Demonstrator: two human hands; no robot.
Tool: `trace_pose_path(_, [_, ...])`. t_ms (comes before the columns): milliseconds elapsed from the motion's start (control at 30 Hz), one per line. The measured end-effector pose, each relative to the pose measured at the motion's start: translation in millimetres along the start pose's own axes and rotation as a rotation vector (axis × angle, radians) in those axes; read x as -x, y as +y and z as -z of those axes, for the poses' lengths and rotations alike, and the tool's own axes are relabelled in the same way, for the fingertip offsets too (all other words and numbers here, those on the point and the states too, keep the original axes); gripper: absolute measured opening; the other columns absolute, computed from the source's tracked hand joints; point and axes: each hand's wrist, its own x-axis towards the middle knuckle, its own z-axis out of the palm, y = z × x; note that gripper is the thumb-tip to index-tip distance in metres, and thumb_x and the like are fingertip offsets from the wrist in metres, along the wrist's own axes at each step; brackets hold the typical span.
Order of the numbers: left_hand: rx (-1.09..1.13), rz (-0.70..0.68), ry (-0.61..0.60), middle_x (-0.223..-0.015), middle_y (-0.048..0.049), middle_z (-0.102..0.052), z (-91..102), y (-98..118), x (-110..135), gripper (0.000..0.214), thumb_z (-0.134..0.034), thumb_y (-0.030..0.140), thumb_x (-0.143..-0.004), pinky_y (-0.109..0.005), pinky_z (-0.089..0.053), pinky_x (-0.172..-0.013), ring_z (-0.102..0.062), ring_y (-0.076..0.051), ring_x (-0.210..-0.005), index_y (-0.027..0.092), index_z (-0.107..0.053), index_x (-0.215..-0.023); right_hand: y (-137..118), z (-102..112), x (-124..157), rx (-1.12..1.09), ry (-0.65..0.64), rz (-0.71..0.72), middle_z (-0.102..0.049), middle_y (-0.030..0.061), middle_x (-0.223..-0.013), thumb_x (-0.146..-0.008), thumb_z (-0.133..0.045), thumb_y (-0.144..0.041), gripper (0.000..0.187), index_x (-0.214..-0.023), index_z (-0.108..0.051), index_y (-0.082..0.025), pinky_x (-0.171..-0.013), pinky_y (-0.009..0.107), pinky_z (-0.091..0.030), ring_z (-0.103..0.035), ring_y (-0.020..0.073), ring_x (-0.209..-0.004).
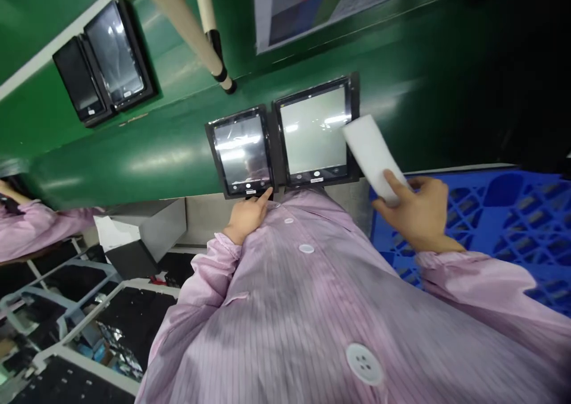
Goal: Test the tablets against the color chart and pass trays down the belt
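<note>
Two tablets sit side by side in black holders on a green belt. The left tablet (243,151) has a reflective screen. The right tablet (314,131) shows a pale lit screen. My left hand (247,213) is curled, with its index finger tip touching the bottom edge of the left tablet. My right hand (417,210) grips a white rectangular pad (371,153) that reaches up beside the right tablet's right edge. My pink striped smock (312,309) fills the lower part of the view.
Another pair of black devices (104,62) lies further left on the belt. A blue plastic crate (504,213) stands at the right. Beige poles (187,26) cross above. A co-worker's pink sleeve (40,225) shows at the left. Grey racks with black trays (89,315) sit lower left.
</note>
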Motion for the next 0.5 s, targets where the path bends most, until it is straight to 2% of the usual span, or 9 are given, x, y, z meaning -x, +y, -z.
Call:
trace_pose_path(167, [0.104, 0.089, 0.018, -0.115, -0.0063, -0.074, -19.3, -14.5, 9.5, 0.058, -0.039, 0.032, -0.106, -0.031, -0.049, -0.085, -0.071, -0.021, -0.096, 0.032, -0.024, -0.162, 5.4, -1.4, 4.7, 0.047, 0.067, -0.004, -0.052, 0.0172, -0.101, -0.077, -0.065, -0.049, 0.061, -0.129, -0.07, -0.016, -0.076, 0.042, -0.041, -0.051, 0.0299, -0.091])
trace_pose_path(233, [0.136, 0.094, 0.009, -0.115, -0.006, -0.074, -21.8, -15.8, 9.2, 0.058, -0.039, 0.032, -0.105, -0.032, -0.049, -0.085, -0.071, -0.021, -0.097, 0.032, -0.024, -0.161, -0.1, 5.6, 2.1, 0.044, 0.097, 0.076, -0.052, 0.016, -0.097, -0.077, -0.066, -0.048, 0.059, -0.125, -0.072, -0.015, -0.072, 0.039, -0.04, -0.05, 0.028, -0.086])
trace_pose_path(367, [0.173, 0.088, 0.005, -0.12, -0.005, -0.073, -21.7, -18.0, 7.2, 0.057, -0.039, 0.032, -0.105, -0.032, -0.049, -0.085, -0.07, -0.021, -0.099, 0.034, -0.027, -0.161, -34.3, 18.3, -14.6, -0.002, -0.046, 0.348, -0.056, 0.0138, -0.096, -0.084, -0.062, -0.041, 0.047, -0.125, -0.072, -0.021, -0.07, 0.035, -0.036, -0.046, 0.0214, -0.078])
trace_pose_path(500, [0.195, 0.078, 0.005, -0.12, -0.0042, -0.072, -20.1, -23.9, 6.3, 0.057, -0.04, 0.031, -0.105, -0.031, -0.049, -0.086, -0.07, -0.021, -0.1, 0.035, -0.029, -0.16, -68.6, 16.4, -35.1, 0.011, -0.147, 0.413, -0.055, 0.0189, -0.115, -0.09, -0.058, -0.038, 0.05, -0.137, -0.065, -0.025, -0.079, 0.04, -0.038, -0.047, 0.0258, -0.09])
